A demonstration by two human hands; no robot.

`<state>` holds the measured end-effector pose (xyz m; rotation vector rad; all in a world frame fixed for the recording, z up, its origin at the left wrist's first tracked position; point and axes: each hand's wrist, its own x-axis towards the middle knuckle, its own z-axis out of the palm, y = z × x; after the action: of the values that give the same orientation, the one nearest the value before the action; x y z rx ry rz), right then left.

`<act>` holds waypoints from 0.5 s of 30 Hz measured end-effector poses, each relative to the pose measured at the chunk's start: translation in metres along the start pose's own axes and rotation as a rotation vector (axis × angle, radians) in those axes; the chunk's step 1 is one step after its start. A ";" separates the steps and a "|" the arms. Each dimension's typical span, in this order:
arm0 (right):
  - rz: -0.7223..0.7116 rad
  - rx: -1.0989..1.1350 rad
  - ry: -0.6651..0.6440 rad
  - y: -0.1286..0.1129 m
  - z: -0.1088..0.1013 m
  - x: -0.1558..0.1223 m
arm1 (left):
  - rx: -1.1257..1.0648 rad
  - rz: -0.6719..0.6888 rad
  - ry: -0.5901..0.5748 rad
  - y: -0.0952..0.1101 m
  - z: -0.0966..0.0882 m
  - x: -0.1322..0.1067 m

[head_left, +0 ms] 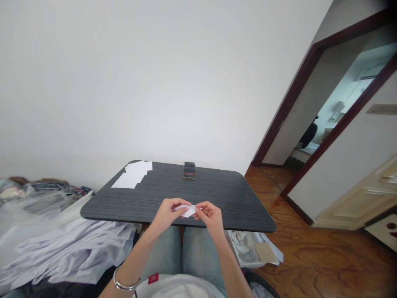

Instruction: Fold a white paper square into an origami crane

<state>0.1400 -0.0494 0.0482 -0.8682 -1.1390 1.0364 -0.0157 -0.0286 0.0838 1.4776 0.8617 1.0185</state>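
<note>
A small folded piece of white paper (190, 211) is held in the air over the front edge of the dark table (167, 186). My left hand (172, 210) pinches its left side between thumb and fingers. On the other side, my right hand (209, 212) grips the paper's right end the same way. The fingertips of both hands are close together and cover parts of the paper. Several overlapping white paper sheets (132, 175) lie at the table's back left corner. A phone-like dark device (189, 171) stands at the middle of the back edge.
White cloth (71, 250) is heaped to the left, beside plastic-wrapped items (40, 203). Under the table's right side sits a white tray (248, 260) with papers and plastic. A white wall rises behind the table, and a doorway (307, 99) stands at the right.
</note>
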 end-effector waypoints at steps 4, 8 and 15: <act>0.037 -0.017 -0.017 -0.001 -0.001 0.001 | 0.016 -0.010 -0.010 0.000 -0.001 -0.001; 0.090 -0.007 -0.016 -0.001 -0.001 0.002 | 0.039 -0.023 0.018 -0.001 0.000 0.000; 0.147 0.023 0.011 -0.004 -0.003 0.002 | 0.013 0.003 0.036 -0.004 -0.001 0.002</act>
<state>0.1436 -0.0491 0.0520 -0.9498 -1.0640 1.1612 -0.0160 -0.0259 0.0805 1.4760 0.8935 1.0465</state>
